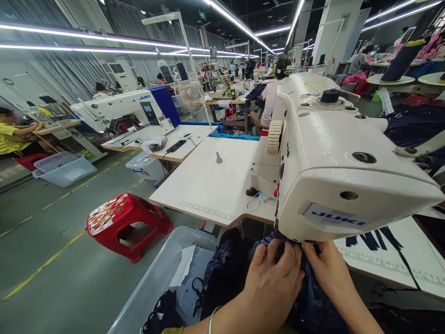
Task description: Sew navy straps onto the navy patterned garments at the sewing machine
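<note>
A white sewing machine (333, 185) marked JUKI stands right in front of me. Beneath its head, my left hand (273, 278) is closed on dark navy lace fabric (309, 301), with the fingers curled into the cloth. My right hand (325, 266) pinches the same fabric just to the right, close to the left hand. The fabric hangs down from both hands over my lap. The needle area is hidden behind the machine head and my fingers.
A clear plastic bin (156, 278) with dark lace pieces sits at lower left. Beyond it is a red stool (128, 225). Dark fabric strips (377, 239) lie on the table at right. Another JUKI machine (128, 111) stands at left. Several people work farther off.
</note>
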The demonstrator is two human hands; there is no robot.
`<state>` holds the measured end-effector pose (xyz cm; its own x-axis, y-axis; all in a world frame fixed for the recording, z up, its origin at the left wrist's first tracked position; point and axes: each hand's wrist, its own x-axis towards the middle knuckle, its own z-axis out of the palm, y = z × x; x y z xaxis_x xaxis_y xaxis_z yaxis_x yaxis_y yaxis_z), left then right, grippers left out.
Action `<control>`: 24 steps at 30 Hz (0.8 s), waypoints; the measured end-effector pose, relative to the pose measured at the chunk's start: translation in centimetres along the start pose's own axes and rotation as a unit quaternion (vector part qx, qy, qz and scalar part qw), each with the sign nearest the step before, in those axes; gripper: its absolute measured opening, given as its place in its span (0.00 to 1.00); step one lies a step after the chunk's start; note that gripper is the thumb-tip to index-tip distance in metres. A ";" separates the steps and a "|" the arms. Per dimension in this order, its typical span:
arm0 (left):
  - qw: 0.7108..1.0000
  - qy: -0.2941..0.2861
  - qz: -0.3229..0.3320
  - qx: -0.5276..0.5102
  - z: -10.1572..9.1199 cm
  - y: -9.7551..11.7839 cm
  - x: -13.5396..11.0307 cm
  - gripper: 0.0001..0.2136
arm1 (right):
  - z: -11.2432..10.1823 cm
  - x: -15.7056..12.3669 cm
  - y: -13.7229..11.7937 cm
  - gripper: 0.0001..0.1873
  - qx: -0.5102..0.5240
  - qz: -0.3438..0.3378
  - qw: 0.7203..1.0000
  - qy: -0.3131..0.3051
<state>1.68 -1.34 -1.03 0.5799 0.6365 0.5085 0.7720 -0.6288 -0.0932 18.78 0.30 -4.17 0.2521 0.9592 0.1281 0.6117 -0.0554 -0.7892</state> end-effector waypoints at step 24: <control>1.000 -0.019 0.023 0.003 -0.9 -0.7 0.1 0.17 | -5.9 -0.1 6.0 0.22 -0.009 -0.015 0.998 -0.061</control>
<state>0.97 -1.24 -0.15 0.6248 0.6230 0.4706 0.7451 -0.6558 -0.1211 26.84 -1.81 -5.32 0.1422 0.9869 0.0765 0.6307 -0.0307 -0.7754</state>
